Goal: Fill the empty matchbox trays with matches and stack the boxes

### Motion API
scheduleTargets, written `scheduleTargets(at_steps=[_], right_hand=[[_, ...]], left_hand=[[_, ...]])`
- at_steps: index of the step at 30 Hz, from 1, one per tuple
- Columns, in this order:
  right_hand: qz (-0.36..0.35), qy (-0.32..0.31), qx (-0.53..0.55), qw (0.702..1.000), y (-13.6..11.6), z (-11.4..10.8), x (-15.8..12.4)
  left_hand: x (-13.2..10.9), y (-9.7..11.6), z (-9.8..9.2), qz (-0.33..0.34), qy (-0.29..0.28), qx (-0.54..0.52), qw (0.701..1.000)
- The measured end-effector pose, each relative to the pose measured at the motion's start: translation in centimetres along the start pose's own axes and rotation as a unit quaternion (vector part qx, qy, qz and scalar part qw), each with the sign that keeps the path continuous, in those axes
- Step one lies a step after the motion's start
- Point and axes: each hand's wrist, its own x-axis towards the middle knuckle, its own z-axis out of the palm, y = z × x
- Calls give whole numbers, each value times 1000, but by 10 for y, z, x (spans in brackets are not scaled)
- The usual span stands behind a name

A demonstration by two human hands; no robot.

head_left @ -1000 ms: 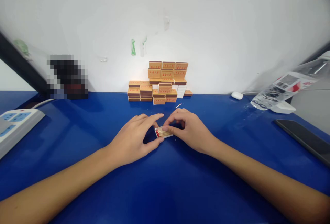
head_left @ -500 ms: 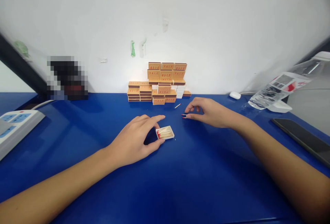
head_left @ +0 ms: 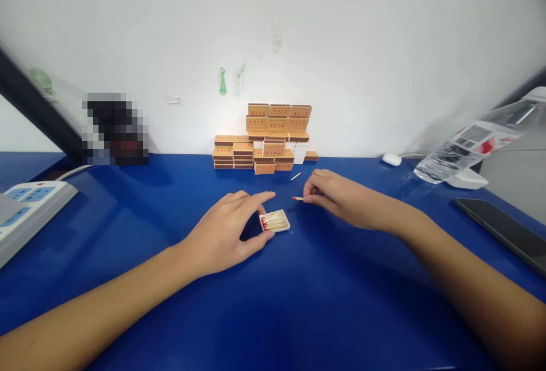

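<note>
My left hand [head_left: 230,231] steadies a small white matchbox tray [head_left: 286,227], its thumb at the near side and a finger behind the left end. Several red-headed matches [head_left: 276,222] lie in the tray, heads toward my left palm. To the right of it, my right hand [head_left: 335,194] pinches matches [head_left: 298,198] between thumb and fingertips, red heads pointing left; how many they are is hard to make out. One loose match [head_left: 296,176] lies on the blue table beyond the right fingertips.
Orange matchboxes [head_left: 277,124] are stacked against the wall at the back. A power strip [head_left: 38,211] sits at the left. On the right are a tilted plastic bottle [head_left: 464,146], a white earbud case [head_left: 391,159] and a dark phone [head_left: 503,231].
My right hand has moved slightly left and nearer, and its fingertips have closed. The matches it pinches now lie close together instead of apart. My left hand stays at the tray.
</note>
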Motion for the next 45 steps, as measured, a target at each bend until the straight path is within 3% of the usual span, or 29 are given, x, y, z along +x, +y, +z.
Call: scheduleTargets(at_steps=[6, 9, 11, 15, 19, 22, 26, 31, 36, 42, 45], right_hand=[[-86, 23, -73, 993, -52, 24, -2], [-106, 30, -114, 987, -62, 33, 0], [-105, 35, -84, 990, -61, 32, 1], [-66, 85, -9, 994, -33, 25, 7], [-37, 157, -62, 985, 16, 24, 21], [-49, 156, -74, 984, 42, 26, 32], [-64, 119, -85, 987, 48, 25, 42], [-68, 93, -91, 989, 34, 21, 35], [-31, 103, -27, 994, 9, 18, 21], [-92, 118, 21, 989, -29, 16, 9], [-50, 144, 82, 985, -43, 16, 8]], left_hand=[[1, 1, 0, 3, -2, -2, 1000], [2, 1, 0, 11, 3, 4, 1000], [2, 2, 0, 16, 1, 5, 1000], [1, 2, 0, 13, -14, 6, 1000], [1, 1, 0, 18, -13, 0, 1000], [1, 1, 1, 17, -15, -1, 1000], [1, 1, 0, 18, -14, 0, 1000], [1, 1, 0, 20, -14, 0, 1000], [0, 1, 0, 15, -9, 6, 1000], [1, 1, 0, -6, 8, 10, 1000], [2, 0, 0, -19, 18, 15, 1000]])
